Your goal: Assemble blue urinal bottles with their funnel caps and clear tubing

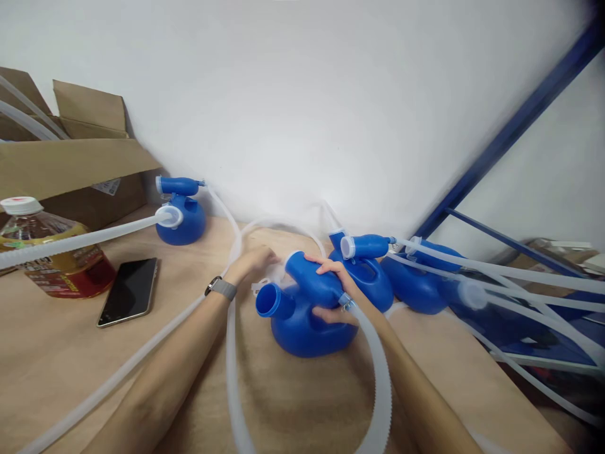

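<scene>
A blue plastic urinal bottle point(302, 331) stands on the wooden table before me, its round mouth uncapped and facing left. My right hand point(338, 280) wraps around its upper part from the right, fingers over the blue funnel-shaped head point(314, 280) and thumb below. From that head a ribbed clear hose point(380, 378) curves down toward me. My left hand point(258, 260), behind and left of the mouth, has curled fingers; what they hold, if anything, is hidden. Between this hand and the bottle is a translucent white piece point(274, 275), blurred, perhaps a cap.
Another blue bottle point(182, 221) stands at the back left; two more, including one bottle point(416, 287), are at the right. Loose hoses point(234, 378) cross the table. Left are a phone point(128, 291), a drink bottle point(61, 252) and a cardboard box point(70, 157). A blue metal frame point(510, 129) rises right.
</scene>
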{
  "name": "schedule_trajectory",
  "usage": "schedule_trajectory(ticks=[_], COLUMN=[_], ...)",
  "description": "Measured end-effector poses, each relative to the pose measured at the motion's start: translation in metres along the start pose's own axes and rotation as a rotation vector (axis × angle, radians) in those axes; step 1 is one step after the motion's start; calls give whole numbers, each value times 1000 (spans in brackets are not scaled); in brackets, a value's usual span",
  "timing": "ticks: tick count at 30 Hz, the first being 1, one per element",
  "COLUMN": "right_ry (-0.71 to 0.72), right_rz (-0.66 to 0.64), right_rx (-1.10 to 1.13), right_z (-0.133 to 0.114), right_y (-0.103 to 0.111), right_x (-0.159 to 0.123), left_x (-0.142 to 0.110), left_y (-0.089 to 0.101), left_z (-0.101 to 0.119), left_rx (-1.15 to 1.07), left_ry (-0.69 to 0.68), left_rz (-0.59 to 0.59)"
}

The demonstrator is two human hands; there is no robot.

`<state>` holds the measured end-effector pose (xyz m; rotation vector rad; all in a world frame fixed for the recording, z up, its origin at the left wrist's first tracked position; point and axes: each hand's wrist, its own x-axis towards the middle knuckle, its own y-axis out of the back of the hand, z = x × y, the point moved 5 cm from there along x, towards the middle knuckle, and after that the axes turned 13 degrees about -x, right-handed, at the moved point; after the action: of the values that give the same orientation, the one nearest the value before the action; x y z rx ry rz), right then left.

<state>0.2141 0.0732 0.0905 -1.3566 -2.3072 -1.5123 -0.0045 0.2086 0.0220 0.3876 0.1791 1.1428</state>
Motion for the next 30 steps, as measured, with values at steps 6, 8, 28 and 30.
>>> schedule_trajectory(ticks=[6,8,28,30], right_ry=[-41,-54,-136,-167], right_rz=[-19,-27,119,123], right_rx=[37,40,-37,-103], right_z=[2,1,10,9], right_y=[0,1,-1,-1], right_x=[0,0,0,1], left_x=[-28,-38,-18,-16], left_y=[17,13,20,18], left_z=[74,89,18,26], left_rx=[-83,-124,-30,38], left_ry=[-143,-175,16,15], left_rz=[-220,-325,-238,-218])
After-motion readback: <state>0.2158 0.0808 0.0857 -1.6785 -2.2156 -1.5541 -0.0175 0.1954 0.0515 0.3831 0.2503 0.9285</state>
